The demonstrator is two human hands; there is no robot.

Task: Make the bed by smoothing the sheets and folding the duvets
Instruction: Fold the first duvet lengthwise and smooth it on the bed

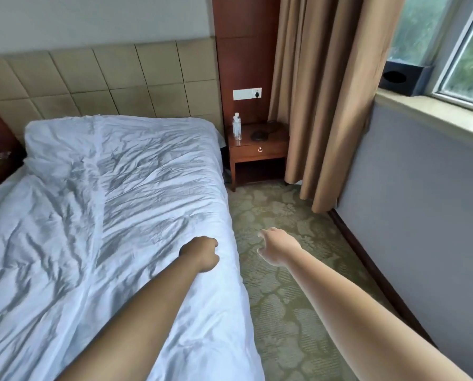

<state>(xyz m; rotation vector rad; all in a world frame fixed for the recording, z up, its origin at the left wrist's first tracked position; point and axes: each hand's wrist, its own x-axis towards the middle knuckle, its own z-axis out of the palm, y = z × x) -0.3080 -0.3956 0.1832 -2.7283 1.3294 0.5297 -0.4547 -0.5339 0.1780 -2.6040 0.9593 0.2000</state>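
A person's left hand (201, 253) bunches the wrinkled white duvet (106, 215) at the bed's right edge; the right hand (278, 247) hovers loosely curled, empty, over the carpet. A firm, even outward pull should flatten creases.

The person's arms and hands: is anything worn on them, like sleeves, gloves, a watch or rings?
Nothing shows on them. Both forearms are bare along the whole length in view, with no sleeve edge visible. The left hand and the right hand wear no gloves, and neither wrist carries a watch or bracelet. No rings are visible, though the fingers are mostly hidden from this angle.
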